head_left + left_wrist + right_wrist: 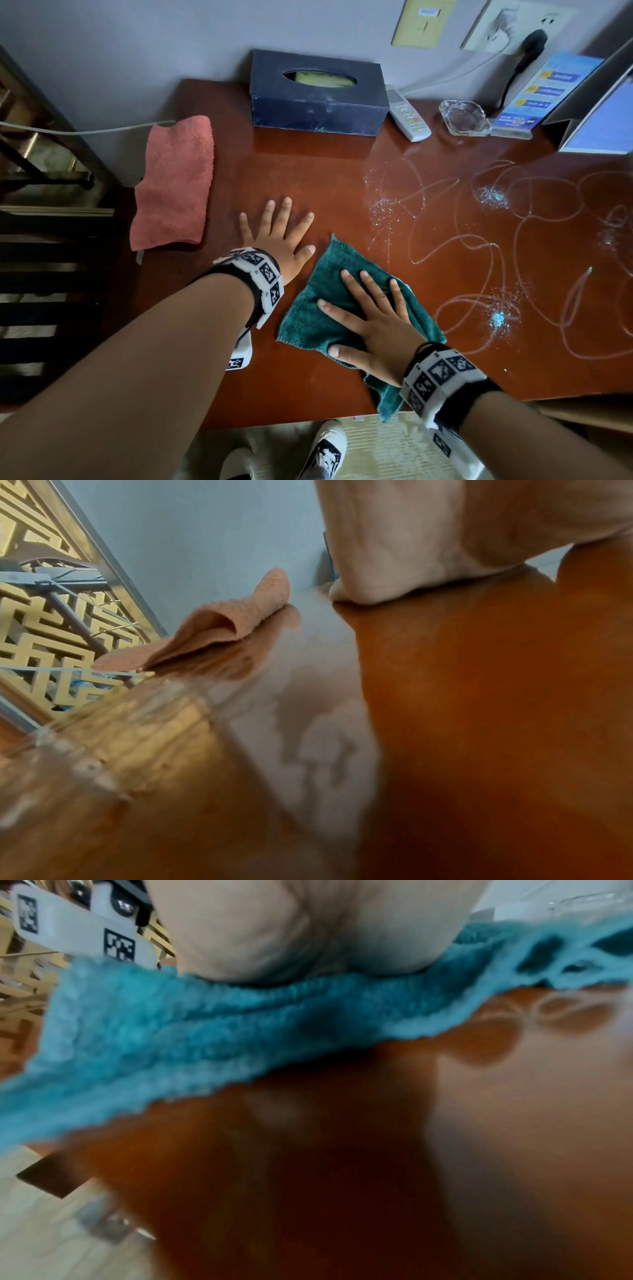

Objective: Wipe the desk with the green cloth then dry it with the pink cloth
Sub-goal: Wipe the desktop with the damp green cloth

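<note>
The green cloth [329, 308] lies on the reddish-brown desk [291, 164] near its front edge, one corner hanging over the edge. My right hand [363, 315] presses flat on it with straight, spread fingers; the right wrist view shows the palm [308, 934] on the green cloth [171, 1031]. My left hand [277, 233] rests flat on the bare desk just left of the cloth, fingers spread. The pink cloth [174, 185] lies at the desk's left edge, also seen folded in the left wrist view [212, 631]. Wet streaks and droplets [479, 222] cover the desk's right half.
A dark tissue box [318, 92] stands at the back by the wall. A white remote [407, 116], a glass ashtray [466, 118] and a blue leaflet stand [544, 96] sit at the back right. A plugged cable [520, 65] hangs from the wall socket.
</note>
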